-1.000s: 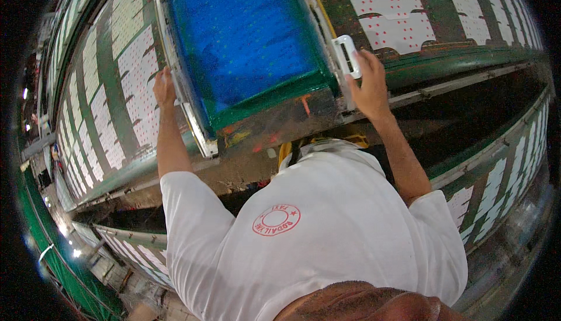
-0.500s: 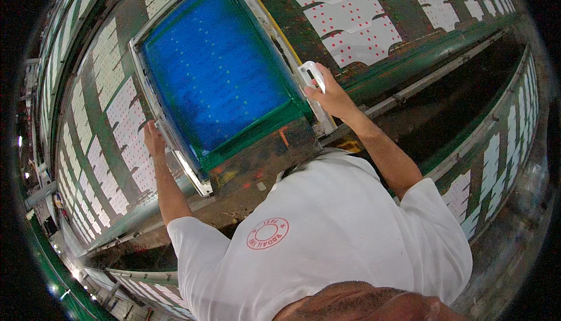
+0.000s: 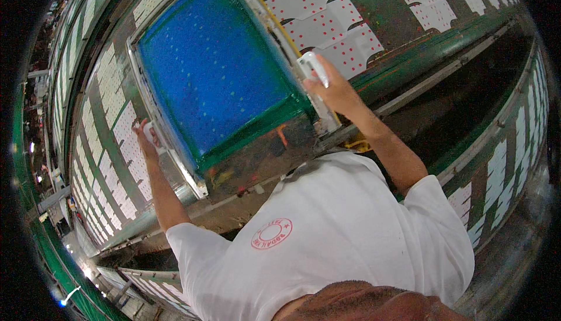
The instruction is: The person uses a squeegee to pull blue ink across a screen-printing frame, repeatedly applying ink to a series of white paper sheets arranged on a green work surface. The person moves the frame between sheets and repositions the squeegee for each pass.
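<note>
blue screen (image 3: pixel 213 66) lies lengthwise toward far left, between right hand (image 3: pixel 340 90) gripping white handle (image 3: pixel 311 64) and left hand (image 3: pixel 146 143), hold unclear.

So the blue screen (image 3: pixel 213 64) looked pretty smooth with a faint sheen, mesh or film, couldn't tell which. The green band (image 3: pixel 248 127) around it was way glossier, kinda like slick wet paint. Its frame (image 3: pixel 188 175) seemed to be metal, pale, scuffed and grimy. The white handle (image 3: pixel 311 65) on the screen's right side looked like smooth hard plastic. Past that, the red-dotted pieces (image 3: pixel 350 49) were flat and matt, cloth or paper, no idea. The dark green surface (image 3: pixel 374 5) right of the screen looked worn and blotchy. White shirt (image 3: pixel 345 227) below the screen: soft, matt, creased cloth.
</note>
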`<state>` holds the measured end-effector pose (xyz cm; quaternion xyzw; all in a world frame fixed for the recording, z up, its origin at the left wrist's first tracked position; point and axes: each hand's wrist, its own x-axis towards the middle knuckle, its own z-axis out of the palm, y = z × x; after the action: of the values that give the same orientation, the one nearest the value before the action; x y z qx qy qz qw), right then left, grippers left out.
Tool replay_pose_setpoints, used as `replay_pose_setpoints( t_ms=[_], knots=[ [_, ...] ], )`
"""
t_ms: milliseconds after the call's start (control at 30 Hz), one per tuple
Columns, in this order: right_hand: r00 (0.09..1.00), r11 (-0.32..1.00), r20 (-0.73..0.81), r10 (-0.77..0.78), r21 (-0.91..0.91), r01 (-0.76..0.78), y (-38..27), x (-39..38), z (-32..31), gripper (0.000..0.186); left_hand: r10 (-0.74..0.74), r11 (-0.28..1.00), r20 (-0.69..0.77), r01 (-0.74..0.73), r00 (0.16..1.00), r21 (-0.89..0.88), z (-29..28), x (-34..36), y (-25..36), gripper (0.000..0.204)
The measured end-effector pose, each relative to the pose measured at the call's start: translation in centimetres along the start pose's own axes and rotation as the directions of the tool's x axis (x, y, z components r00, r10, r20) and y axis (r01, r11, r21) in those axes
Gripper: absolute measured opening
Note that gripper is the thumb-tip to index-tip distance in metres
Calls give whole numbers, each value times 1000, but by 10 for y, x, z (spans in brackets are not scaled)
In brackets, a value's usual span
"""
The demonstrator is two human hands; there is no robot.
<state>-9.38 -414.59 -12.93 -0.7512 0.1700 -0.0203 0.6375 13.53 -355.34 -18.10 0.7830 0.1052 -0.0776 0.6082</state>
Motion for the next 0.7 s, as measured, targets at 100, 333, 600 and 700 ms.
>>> replay_pose_setpoints(
  t_ms=[100, 333, 600, 700],
  knots=[
    [1000, 999, -14, 17, -49, -17, 17, 26, -75, 63, 18, 998, 15, -17, 1000, -57, 73, -4, 21, 97],
    [984, 990, -176, 37, -131, -60, 90, 77, -242, 64, 10, 993, -40, -15, 999, -118, 265, -53, 45, 95],
    [969, 982, -163, 187, 1, -189, 116, 88, -332, 64, 5, 982, -9, -7, 1000, -188, 367, -79, 49, 96],
    [969, 977, -121, 213, 36, -210, 117, 86, -347, 63, 50, 986, -29, -54, 998, -157, 382, -87, 47, 93]
  ],
)
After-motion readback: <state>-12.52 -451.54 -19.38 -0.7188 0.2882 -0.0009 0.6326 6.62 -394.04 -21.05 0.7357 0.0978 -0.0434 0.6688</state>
